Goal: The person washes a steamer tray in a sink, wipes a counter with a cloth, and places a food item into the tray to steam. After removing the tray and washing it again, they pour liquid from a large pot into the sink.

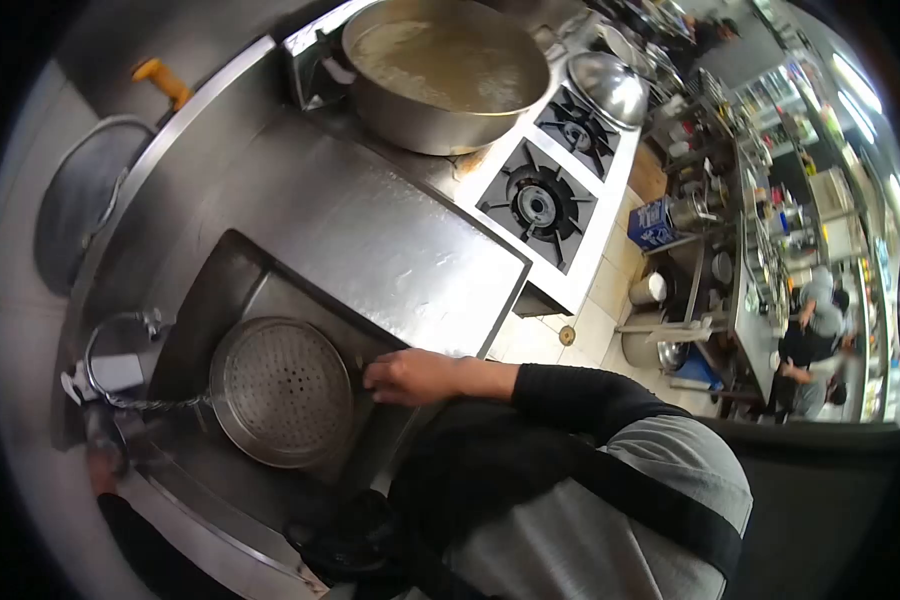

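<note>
A round perforated metal pan [282, 385] lies in the steel sink [232, 262], and a stream of water [165, 401] from the curved faucet [92, 345] runs to its rim. My right hand [400, 377] is beside the pan at the sink's near side. Its fingers are curled, and whatever they may hold is hidden. At the left edge of the view, my left hand [104, 470] is by a shiny metal piece [105, 438] below the faucet. That hand is dim and small, and its fingers cannot be made out.
A bare steel counter [370, 235] adjoins the sink. Beyond it stand a large pot of cloudy liquid [445, 75], gas burners [538, 203] and a domed metal lid [610, 88]. Shelves and worktables with kitchenware line the right. Other people [815, 335] are far off there.
</note>
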The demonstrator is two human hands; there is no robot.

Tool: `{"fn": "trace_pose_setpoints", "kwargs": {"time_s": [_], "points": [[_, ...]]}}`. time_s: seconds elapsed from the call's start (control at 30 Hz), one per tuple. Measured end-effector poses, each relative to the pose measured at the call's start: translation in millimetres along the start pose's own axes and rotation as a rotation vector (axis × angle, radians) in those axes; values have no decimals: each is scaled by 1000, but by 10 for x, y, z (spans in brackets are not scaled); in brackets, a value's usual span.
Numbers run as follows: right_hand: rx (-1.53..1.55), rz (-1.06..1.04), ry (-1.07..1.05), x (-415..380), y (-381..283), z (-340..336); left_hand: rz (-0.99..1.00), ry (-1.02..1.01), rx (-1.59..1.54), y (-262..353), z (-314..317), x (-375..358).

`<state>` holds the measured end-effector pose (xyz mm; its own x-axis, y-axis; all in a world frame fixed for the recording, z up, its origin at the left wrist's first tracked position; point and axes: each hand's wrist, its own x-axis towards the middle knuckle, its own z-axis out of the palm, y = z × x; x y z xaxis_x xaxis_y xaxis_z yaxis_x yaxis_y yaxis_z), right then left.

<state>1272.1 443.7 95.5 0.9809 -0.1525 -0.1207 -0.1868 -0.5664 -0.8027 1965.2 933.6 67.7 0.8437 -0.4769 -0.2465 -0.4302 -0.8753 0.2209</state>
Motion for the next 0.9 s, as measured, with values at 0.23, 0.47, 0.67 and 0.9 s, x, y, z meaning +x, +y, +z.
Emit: {"fn": "trace_pose_setpoints", "kwargs": {"time_s": [0.23, 0.47, 0.67, 0.9], "points": [[1045, -33, -505, 1560, -445, 379, 420, 681, 242, 1855, 2, -1595], [701, -76, -534, 3033, -964, 1417, 170, 358, -295, 3348, 1237, -2662], [-391, -328, -503, 3417, 921, 2549, -137, 435, -41, 2013, 2074, -3466], [-795, -517, -366, 4167, 1692, 3986, -297, 500, 157, 1850, 2373, -3494]]}}
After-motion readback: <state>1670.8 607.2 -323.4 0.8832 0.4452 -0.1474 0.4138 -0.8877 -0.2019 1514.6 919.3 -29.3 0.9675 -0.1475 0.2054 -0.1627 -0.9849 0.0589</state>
